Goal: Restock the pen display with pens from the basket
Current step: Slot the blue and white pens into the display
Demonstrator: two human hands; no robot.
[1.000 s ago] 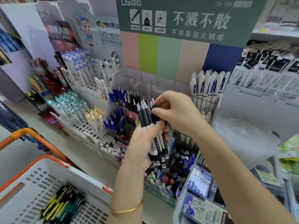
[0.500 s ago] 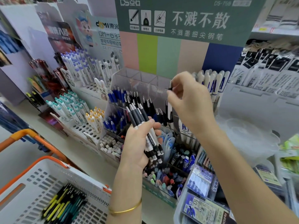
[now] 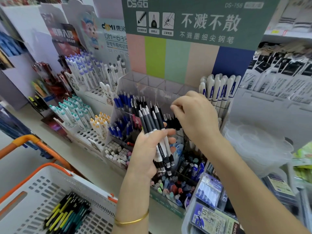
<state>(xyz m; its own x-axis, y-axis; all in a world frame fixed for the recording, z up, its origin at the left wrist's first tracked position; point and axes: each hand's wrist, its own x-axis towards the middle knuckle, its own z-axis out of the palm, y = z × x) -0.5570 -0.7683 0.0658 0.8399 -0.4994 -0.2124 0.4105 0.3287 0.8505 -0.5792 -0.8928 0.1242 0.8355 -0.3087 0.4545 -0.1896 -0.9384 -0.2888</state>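
— Five or six pens [image 3: 156, 125], black grips and white barrels, sit fanned in my left hand [image 3: 146, 154], its fingers wrapped round the barrels, in front of the clear display [image 3: 152, 85].
— How will they handle?
— Light, stiff and smooth, I'd judge, so they may slide. I'd pinch one by its black end.
— And the right hand [image 3: 195, 115]?
— It's curled over the stocked pens [image 3: 167, 117]. I can't tell whether it pinches one. The basket [image 3: 33, 191] is at lower left.
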